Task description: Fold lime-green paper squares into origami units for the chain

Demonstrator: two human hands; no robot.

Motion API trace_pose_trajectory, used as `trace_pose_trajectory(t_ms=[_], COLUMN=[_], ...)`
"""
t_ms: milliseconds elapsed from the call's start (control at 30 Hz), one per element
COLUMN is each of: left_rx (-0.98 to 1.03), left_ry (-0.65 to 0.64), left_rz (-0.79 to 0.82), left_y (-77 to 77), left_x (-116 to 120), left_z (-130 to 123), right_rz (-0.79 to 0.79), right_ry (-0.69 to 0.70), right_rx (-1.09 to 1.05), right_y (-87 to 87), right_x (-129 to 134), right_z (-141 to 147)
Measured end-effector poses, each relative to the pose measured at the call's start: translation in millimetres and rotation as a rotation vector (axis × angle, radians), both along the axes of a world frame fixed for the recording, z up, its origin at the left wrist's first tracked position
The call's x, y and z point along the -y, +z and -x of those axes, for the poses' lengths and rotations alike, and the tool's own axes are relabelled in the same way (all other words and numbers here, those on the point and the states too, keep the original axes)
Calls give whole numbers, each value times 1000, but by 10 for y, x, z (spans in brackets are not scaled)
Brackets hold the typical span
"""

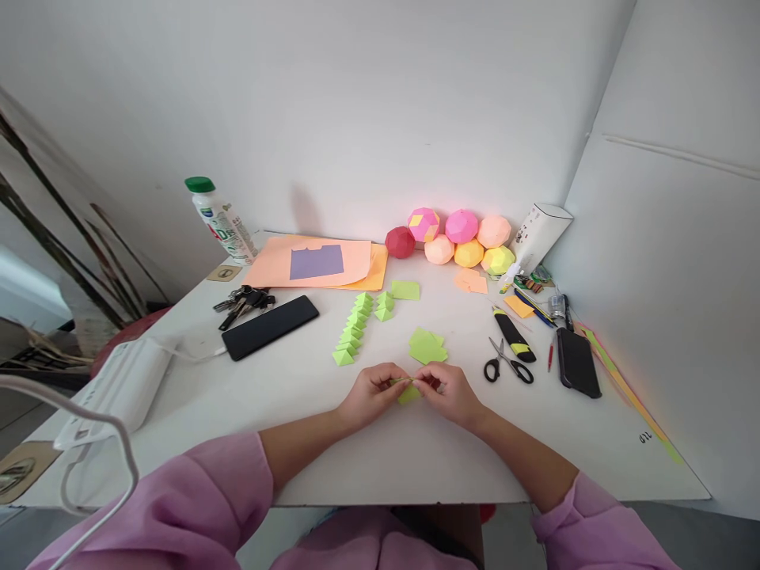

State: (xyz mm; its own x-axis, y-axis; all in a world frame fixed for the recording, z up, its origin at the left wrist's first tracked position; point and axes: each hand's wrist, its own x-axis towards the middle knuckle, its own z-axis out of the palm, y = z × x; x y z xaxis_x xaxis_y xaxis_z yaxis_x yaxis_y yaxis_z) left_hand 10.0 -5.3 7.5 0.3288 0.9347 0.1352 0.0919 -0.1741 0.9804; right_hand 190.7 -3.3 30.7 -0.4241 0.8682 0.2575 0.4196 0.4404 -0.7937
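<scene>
Near the front of the white table, my left hand (377, 393) pinches one side of a small green paper piece (409, 381). The other side is pinched by my right hand (450, 391), so the fingertips of both hands almost meet. Another bit of green paper (408, 394) shows just below the fingers; whether it is part of the held piece I cannot tell. Just beyond my hands lies a loose pile of green paper squares (427, 345). Farther left, a slanting row of folded green paper pyramids (351, 331) stands beside a shorter row (385, 305).
Scissors (507, 362) and a black-and-yellow cutter (514, 336) lie to the right, near a black phone (578, 362). Several faceted paper balls (461, 227) are stacked by the wall. At left are a black power bank (271, 327), keys (245, 303), a bottle (219, 222) and a power strip (119, 388).
</scene>
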Motion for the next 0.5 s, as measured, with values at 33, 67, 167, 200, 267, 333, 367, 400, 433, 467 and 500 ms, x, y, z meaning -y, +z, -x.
trace_pose_trajectory(t_ms=[33,67,167,200,267,333,367,400,433,467,500], left_rx=[6,13,25,29,43,65,72,73,69,58,42], left_ry=[-4,-6,0,6,8,-1,-8,-15,-23,-31,-43], left_rz=[-23,-37,-21,-4,35,74,95,113,125,130,128], left_y=[-4,-7,-6,-1,12,24,27,29,28,25,21], left_x=[-4,-7,-4,2,15,27,32,36,39,42,45], left_z=[3,5,4,2,-3,-7,-8,-9,-9,-9,-8], right_rz=[-3,-9,-48,-64,-78,-70,-60,-45,-27,-3,28], right_ry=[13,26,61,63,63,65,67,67,65,62,60], right_rx=[7,14,14,11,3,-2,-7,-15,-26,-39,-53], right_y=[-5,-8,-7,-2,11,30,40,50,60,68,74], right_x=[-4,-7,-6,-2,8,17,19,21,22,22,21], right_z=[-3,-5,-5,-2,6,13,14,15,13,10,6])
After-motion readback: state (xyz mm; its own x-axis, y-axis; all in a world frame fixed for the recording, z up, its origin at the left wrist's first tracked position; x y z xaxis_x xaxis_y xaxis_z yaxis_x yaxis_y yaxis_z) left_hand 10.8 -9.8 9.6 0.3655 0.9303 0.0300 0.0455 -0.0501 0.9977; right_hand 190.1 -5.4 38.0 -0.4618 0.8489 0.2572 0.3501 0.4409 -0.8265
